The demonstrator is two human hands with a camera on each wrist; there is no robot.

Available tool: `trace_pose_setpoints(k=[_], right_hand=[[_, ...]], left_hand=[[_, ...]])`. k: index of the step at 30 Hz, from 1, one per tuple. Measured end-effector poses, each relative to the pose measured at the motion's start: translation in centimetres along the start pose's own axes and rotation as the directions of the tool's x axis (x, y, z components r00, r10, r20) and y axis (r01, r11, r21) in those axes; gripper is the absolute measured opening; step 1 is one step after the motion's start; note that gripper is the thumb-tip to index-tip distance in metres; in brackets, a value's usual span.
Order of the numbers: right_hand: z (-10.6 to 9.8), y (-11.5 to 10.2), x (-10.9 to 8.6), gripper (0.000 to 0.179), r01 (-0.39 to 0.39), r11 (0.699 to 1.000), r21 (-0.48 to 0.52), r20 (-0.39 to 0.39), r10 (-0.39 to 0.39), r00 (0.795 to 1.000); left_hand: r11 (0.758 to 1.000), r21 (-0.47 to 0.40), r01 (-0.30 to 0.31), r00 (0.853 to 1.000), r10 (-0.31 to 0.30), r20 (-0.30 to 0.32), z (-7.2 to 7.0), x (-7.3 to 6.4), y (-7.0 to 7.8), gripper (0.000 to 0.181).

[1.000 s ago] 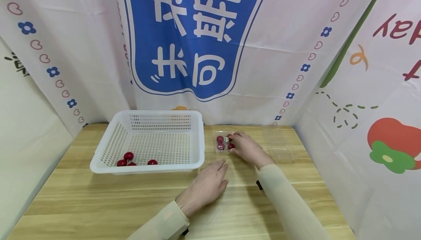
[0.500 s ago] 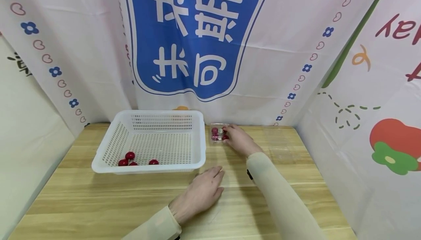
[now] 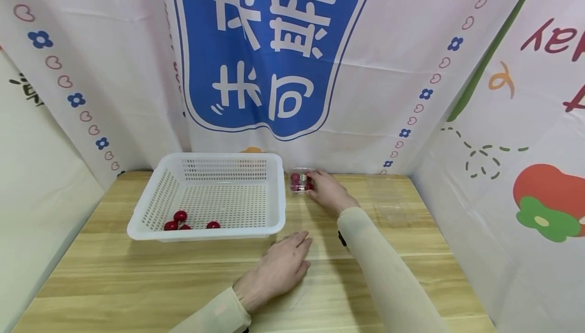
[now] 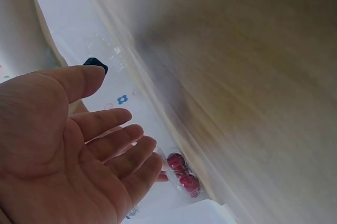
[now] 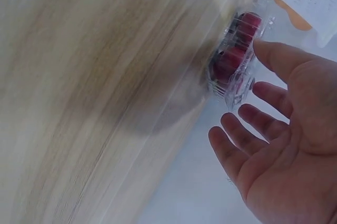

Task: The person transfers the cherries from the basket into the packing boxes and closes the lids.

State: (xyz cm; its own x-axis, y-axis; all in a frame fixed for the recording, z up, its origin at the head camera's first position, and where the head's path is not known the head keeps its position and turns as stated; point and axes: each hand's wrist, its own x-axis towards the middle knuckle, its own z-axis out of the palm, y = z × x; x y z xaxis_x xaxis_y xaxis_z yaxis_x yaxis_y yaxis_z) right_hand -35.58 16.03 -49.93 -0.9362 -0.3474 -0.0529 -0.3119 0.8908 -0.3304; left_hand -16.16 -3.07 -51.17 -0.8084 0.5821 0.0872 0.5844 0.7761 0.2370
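A small clear plastic box [image 3: 296, 182] with several round dark-red fruits [image 5: 231, 59] inside and a round label stands at the table's back edge, right of the basket. My right hand [image 3: 330, 191] holds its right end, thumb [image 5: 271, 55] along the near side and index finger by the far corner. The other fingers fan out loosely past the box. My left hand [image 3: 276, 267] hovers low over the table in front of the basket, fingers relaxed and palm bare in the left wrist view.
A white perforated plastic basket [image 3: 279, 196] with several red fruits [image 3: 180, 215] near its front wall stands on the wooden table [image 3: 137, 282]. Faint clear plastic containers [image 3: 392, 212] lie at the back right. A printed cloth [image 3: 365, 94] hangs behind the table.
My right hand and the fruit box have slid away from me and slightly left, up to the back edge. My left hand has drawn back a little toward me.
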Motion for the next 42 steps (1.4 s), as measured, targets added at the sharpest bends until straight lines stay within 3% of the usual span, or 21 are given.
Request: trace_pose_setpoints(k=[7,12,18,24,33,42], right_hand=[[-0.5,1.3,-1.1,0.069,0.031,0.998,0.048,-0.028,-0.030,0.999],[-1.7,2.4,-2.9,0.069,-0.045,0.993,0.110,-0.034,0.049,0.998],[-2.9,4.4,-4.8,0.069,-0.146,0.982,0.116,-0.018,0.149,0.989],[-4.1,6.8,-6.1,0.065,-0.161,0.984,0.081,-0.001,0.161,0.987],[-5.9,10.4,-7.8,0.059,-0.180,0.984,0.016,-0.003,0.180,0.984],[-6.6,13.3,-8.9,0.048,-0.180,0.982,-0.058,0.009,0.181,0.983]], left_hand=[[1.000,-0.001,-0.007,1.000,0.007,-0.014,0.1,0.0,-0.1,0.057],[1.000,0.006,-0.009,1.000,0.009,-0.025,0.1,0.0,0.0,0.057],[1.000,0.016,-0.023,0.998,0.024,-0.052,0.0,-0.1,0.0,0.057],[0.998,0.026,-0.048,0.997,0.050,-0.063,-0.1,-0.3,-0.1,0.057],[0.995,0.039,-0.093,0.995,0.092,0.023,-0.1,-0.5,-0.2,0.062],[0.979,0.090,-0.185,0.982,0.180,0.065,0.0,-0.8,-0.5,0.066]])
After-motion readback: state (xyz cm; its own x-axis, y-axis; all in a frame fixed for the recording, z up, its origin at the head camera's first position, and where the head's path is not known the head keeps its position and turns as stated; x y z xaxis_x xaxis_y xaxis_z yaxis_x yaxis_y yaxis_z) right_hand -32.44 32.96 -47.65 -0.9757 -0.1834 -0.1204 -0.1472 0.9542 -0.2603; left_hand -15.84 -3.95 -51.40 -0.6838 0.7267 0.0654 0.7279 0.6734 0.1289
